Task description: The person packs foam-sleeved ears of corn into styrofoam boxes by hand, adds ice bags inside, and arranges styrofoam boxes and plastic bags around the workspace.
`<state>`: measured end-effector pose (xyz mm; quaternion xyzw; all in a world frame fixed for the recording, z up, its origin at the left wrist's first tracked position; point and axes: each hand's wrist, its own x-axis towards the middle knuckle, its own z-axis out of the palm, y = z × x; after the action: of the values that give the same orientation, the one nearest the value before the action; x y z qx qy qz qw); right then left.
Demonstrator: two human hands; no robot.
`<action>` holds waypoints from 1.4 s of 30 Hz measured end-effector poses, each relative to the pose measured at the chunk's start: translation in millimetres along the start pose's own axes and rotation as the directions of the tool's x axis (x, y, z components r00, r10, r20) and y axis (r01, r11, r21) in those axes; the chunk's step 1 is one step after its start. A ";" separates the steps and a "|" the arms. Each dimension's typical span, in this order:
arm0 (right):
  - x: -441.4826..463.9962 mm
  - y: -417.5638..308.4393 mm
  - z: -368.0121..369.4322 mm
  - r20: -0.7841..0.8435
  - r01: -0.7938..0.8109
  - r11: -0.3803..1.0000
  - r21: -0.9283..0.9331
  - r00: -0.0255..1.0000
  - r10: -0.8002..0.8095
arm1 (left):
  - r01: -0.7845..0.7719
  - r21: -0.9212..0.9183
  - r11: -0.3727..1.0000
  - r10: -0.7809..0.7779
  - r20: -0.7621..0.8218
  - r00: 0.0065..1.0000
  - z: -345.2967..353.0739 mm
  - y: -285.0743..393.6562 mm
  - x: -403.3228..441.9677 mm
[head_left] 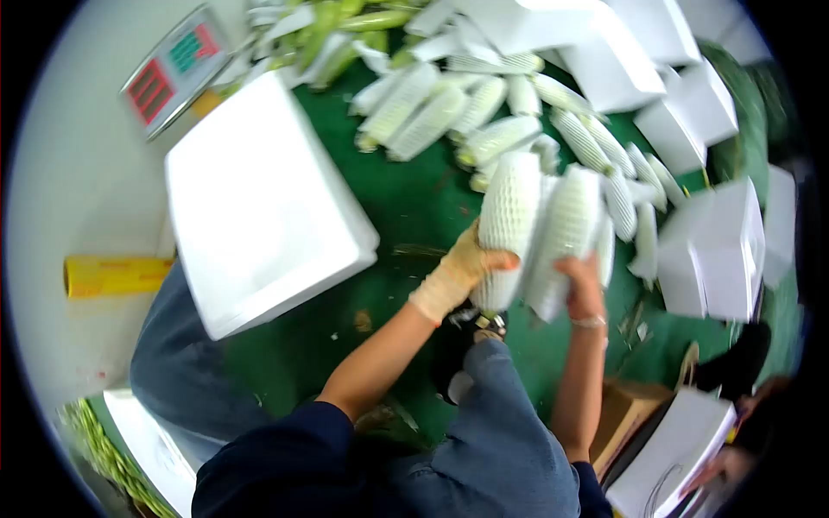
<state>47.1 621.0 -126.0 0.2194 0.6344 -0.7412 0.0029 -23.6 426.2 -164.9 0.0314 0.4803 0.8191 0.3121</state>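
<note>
My left hand (471,263), in a pale glove, is closed round a long green vegetable in white foam netting (509,229), held upright in front of me. Just to the right, my bare right hand (583,285) grips a second netted vegetable (563,237); parts of more netted pieces show behind and beside the two. Beyond both hands lies a pile of similar netted vegetables (501,134) on the green floor (414,198). An open white foam box (259,198) stands tilted to the left of my left hand.
At the upper left is a scale display (177,69), with a yellow roll (117,276) below it. Unwrapped green vegetables (345,30) lie at the top. White foam boxes (712,250) stand on the right, and another person's hand (721,466) shows at the lower right.
</note>
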 end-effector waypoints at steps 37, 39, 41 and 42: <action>327.2 52.9 113.1 -0.670 -0.592 0.562 -0.577 0.737 0.087 | 0.514 0.818 -0.260 0.449 -0.369 0.814 -118.6 33.7 227.3; 314.5 53.4 117.0 -0.766 -0.609 0.643 -0.464 0.641 0.055 | 0.585 0.806 0.092 0.125 -0.593 0.796 -101.6 54.3 224.5; 305.9 57.3 92.7 -0.719 -0.542 0.747 -0.386 0.683 0.124 | 0.356 0.895 0.270 0.405 -0.441 0.801 -99.2 40.5 230.4; 303.0 58.7 72.7 -0.675 -0.474 0.849 -0.232 0.707 0.210 | 0.193 0.936 0.294 0.514 -0.325 0.794 -90.1 45.6 238.3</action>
<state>-233.5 624.2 -273.6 0.5639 0.6790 -0.4694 -0.0242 -268.5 470.4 -235.8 0.0096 0.9276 0.3730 -0.0191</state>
